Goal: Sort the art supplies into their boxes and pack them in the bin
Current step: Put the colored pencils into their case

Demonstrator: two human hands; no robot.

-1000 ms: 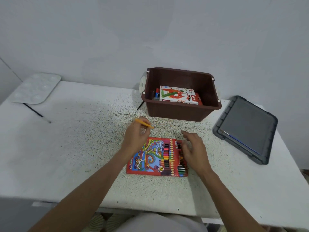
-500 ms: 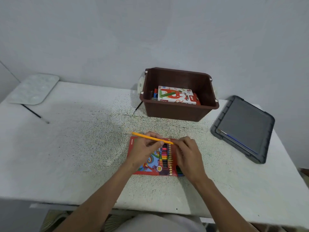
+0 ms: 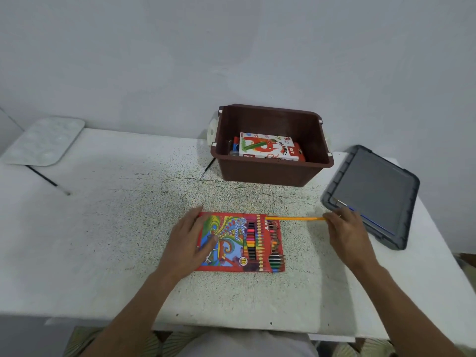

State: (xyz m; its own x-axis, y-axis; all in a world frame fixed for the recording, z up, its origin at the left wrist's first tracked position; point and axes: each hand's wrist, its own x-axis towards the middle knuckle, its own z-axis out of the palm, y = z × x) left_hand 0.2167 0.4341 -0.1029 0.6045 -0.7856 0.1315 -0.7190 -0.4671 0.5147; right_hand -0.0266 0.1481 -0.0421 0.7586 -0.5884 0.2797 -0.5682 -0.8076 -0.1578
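A red colour-pencil box lies flat on the table in front of me, its open end to the right with several pencil ends showing. My left hand rests on the box's left part, fingers fairly straight. My right hand pinches the far end of a yellow pencil, whose tip is at the top of the box's open end. The brown bin stands behind, holding an oil-pastels box and other small items.
The grey bin lid lies at the right with a blue-handled brush on it. A white paint palette sits at the back left, a black brush beside it. Another thin brush lies left of the bin.
The yellow pencil passed from my left hand to my right, which drew out to the right. My left hand settled onto the box.
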